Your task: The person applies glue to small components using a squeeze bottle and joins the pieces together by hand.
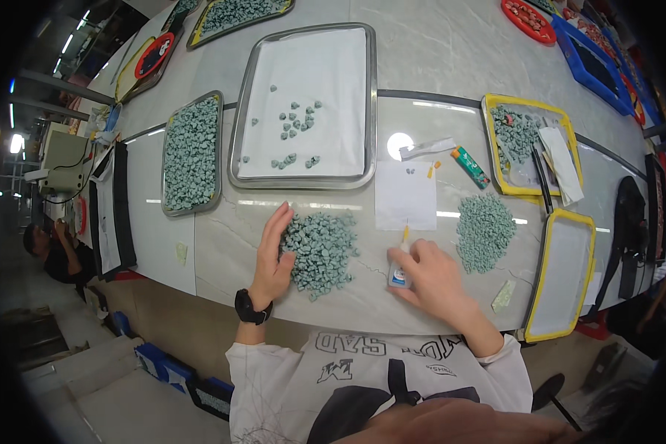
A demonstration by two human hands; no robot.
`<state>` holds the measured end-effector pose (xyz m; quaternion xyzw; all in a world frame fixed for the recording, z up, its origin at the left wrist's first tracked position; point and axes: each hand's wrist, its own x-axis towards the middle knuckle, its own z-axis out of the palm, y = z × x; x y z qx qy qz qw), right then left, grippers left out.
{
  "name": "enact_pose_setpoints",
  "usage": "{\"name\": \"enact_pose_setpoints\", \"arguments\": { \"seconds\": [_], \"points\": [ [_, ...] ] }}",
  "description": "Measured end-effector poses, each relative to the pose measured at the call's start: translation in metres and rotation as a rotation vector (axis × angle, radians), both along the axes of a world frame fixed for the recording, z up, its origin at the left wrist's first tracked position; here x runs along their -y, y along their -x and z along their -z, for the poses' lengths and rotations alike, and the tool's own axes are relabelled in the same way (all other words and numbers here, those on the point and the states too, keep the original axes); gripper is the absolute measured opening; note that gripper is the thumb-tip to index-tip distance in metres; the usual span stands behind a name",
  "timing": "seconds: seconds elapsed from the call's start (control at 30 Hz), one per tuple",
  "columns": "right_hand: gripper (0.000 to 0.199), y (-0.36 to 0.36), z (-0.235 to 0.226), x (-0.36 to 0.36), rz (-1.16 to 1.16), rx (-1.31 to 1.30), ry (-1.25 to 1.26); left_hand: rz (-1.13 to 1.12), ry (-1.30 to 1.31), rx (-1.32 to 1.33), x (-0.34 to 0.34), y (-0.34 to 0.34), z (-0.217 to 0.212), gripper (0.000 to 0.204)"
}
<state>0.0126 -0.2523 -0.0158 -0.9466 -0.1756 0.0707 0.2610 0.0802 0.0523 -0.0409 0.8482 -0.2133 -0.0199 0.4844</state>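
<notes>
My left hand [272,259] rests on edge against the left side of a heap of grey-green stone-like pieces [322,251], its fingers stretched out. A small squeeze bottle with a thin yellow nozzle [399,277] is in my right hand [438,280], held between the thumb and fingers near the table. Its nozzle points away from me, at the lower edge of a white paper sheet [403,207]. Two tiny grey-green pieces [411,171] lie on that sheet. To the right of my right hand spreads a second heap of smaller green pieces [485,233].
Beyond the left heap stands a metal tray [371,111] lined in white, with several pieces in it. A full tray of pieces [192,155] sits left. A green tube [470,167], a yellow-rimmed tray [576,137] with black tweezers [542,177], and another yellow-rimmed tray [562,274] lie right.
</notes>
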Motion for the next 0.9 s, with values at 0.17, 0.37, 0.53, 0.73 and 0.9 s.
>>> {"name": "enact_pose_setpoints", "arguments": {
  "seconds": [0.17,0.37,0.53,0.73,0.9],
  "points": [
    [0.053,0.010,0.001,0.009,0.061,0.013,-0.335,-0.076,-0.135,0.135,0.008,-0.018,-0.012,0.048],
    [0.046,0.015,0.014,0.011,0.079,0.277,-0.536,0.006,-0.383,0.366,0.052,-0.072,-0.020,0.040],
    [0.044,0.011,0.003,0.010,0.088,0.360,-0.604,0.184,-0.481,0.342,0.069,-0.084,-0.008,0.035],
    [0.045,0.013,-0.005,0.011,0.036,0.326,-0.623,0.296,-0.428,0.290,0.078,-0.092,-0.014,0.035],
    [0.041,0.012,-0.006,0.012,0.035,0.325,-0.659,0.350,-0.424,0.261,0.082,-0.091,-0.016,0.037]
  ]
}}
